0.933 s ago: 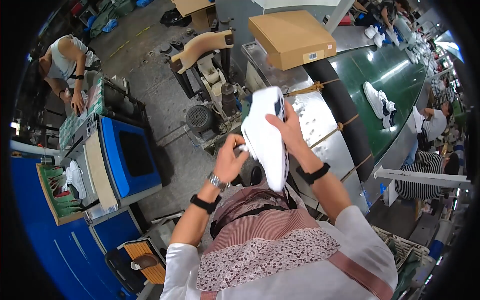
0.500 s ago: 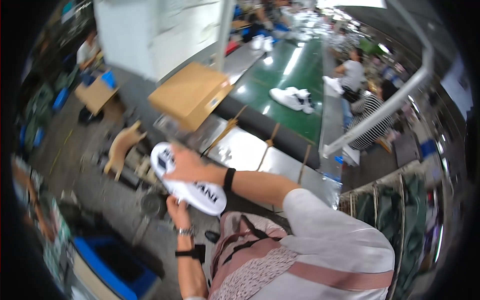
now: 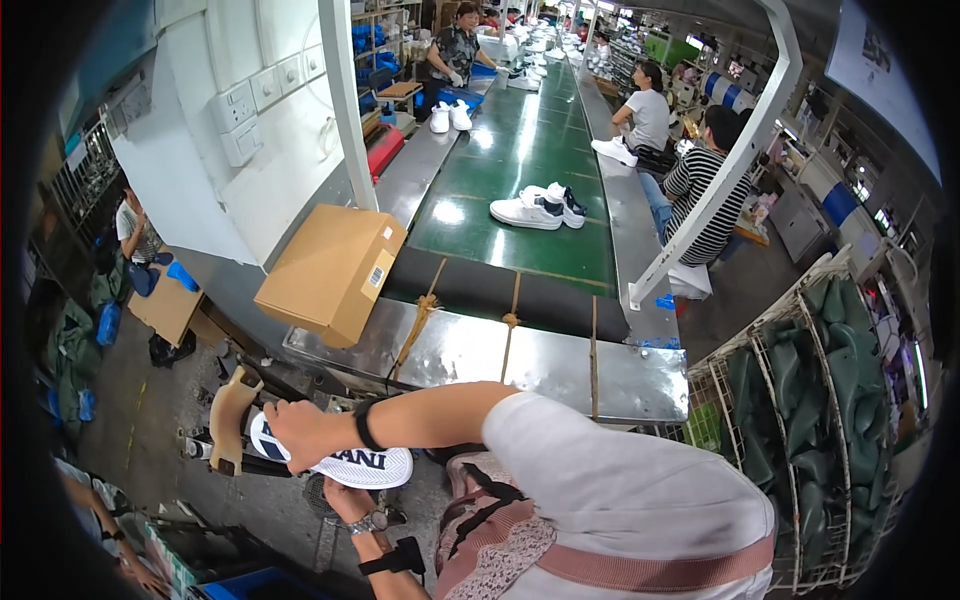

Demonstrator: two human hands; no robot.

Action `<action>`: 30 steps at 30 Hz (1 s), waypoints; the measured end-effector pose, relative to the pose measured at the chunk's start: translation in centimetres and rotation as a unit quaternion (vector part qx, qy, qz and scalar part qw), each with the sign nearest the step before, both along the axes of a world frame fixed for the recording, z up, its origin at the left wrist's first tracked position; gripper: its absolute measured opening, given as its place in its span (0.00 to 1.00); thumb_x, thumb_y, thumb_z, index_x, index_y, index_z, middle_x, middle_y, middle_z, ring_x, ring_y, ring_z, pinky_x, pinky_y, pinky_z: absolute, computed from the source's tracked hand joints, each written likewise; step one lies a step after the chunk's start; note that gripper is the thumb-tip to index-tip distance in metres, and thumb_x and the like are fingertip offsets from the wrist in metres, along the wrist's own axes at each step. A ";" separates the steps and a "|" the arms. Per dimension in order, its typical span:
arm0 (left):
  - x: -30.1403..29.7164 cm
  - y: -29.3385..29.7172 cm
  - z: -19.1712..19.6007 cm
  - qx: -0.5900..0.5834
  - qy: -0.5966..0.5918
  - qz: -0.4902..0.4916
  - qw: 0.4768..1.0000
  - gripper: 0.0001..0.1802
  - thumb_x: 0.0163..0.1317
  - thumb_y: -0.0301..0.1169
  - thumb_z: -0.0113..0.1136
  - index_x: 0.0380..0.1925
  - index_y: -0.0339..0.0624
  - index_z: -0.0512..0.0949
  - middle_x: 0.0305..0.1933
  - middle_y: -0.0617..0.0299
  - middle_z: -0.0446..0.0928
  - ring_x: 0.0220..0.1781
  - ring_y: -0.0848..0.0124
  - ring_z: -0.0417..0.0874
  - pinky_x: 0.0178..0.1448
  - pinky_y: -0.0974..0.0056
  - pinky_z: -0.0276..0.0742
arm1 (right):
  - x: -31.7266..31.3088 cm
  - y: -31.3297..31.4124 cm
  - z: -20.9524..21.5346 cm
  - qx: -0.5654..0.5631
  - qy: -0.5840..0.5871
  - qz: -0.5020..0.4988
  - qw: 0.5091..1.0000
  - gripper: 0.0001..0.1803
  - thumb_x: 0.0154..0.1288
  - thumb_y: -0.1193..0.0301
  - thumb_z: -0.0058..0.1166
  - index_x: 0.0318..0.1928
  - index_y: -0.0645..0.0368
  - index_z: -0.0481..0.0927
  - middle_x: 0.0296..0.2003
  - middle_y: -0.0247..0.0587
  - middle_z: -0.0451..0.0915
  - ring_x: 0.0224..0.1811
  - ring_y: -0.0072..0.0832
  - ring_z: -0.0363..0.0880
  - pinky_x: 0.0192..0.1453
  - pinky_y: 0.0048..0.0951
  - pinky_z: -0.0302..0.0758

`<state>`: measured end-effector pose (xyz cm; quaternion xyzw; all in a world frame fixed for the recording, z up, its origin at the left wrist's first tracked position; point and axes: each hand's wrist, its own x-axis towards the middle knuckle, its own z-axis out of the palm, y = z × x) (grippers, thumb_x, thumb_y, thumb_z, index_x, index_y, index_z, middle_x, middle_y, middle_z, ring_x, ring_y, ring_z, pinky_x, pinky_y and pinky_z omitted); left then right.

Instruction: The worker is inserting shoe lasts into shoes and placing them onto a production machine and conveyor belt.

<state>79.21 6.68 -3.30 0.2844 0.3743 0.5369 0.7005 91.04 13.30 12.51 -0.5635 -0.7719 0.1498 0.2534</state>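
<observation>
A white shoe with dark lettering on its sole lies tilted between my two hands, sole facing up. Over its far left end my right hand is wrapped, a black band at the wrist. My left hand, with a watch and black strap on the arm, grips the shoe from below; part of its fingers is hidden under the sole. Just left of the shoe's end stands a tan curved pad of a machine low by the floor. The shoe's upper is mostly out of sight.
A cardboard box sits on the metal end of a green conveyor belt. A pair of white shoes rests on the belt. White posts rise on both sides. On the right stands a wire rack of dark green shoe lasts. Several people sit or stand alongside.
The shoe and both hands have moved down and left in the view, with the shoe's end now beside the tan pad. The shoe lies flatter, and my view has tipped upward along the belt.
</observation>
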 end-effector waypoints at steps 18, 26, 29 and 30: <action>5.3 -8.2 4.8 -0.035 -0.124 -0.038 0.991 0.27 0.64 0.29 0.63 0.62 0.32 0.70 0.55 0.57 0.81 0.50 0.63 0.85 0.53 0.58 0.81 | 2.0 -5.5 -1.7 0.017 0.090 -0.099 0.991 0.36 0.37 0.57 0.73 0.38 0.74 0.71 0.28 0.60 0.81 0.31 0.54 0.85 0.36 0.44 0.82; 4.9 -9.4 2.7 0.013 -0.065 0.007 0.998 0.27 0.66 0.32 0.62 0.63 0.34 0.69 0.55 0.57 0.81 0.51 0.63 0.85 0.51 0.58 0.83 | 2.0 -7.0 -1.3 0.021 0.137 -0.122 0.983 0.35 0.39 0.57 0.72 0.39 0.73 0.70 0.31 0.63 0.81 0.32 0.56 0.84 0.39 0.43 0.82; 4.8 -9.4 2.6 0.019 -0.058 0.007 0.998 0.28 0.65 0.31 0.64 0.63 0.34 0.69 0.56 0.56 0.80 0.52 0.63 0.84 0.53 0.57 0.83 | 2.1 -7.5 -1.2 0.019 0.157 -0.130 0.979 0.36 0.41 0.58 0.72 0.42 0.72 0.69 0.35 0.64 0.81 0.36 0.56 0.84 0.43 0.45 0.81; 4.7 -9.3 2.6 0.021 -0.056 0.004 0.998 0.29 0.65 0.31 0.64 0.63 0.34 0.69 0.56 0.56 0.80 0.53 0.63 0.84 0.54 0.57 0.83 | 2.1 -7.6 -1.2 0.007 0.149 -0.130 0.980 0.36 0.41 0.58 0.72 0.42 0.72 0.69 0.35 0.64 0.81 0.36 0.56 0.84 0.43 0.45 0.81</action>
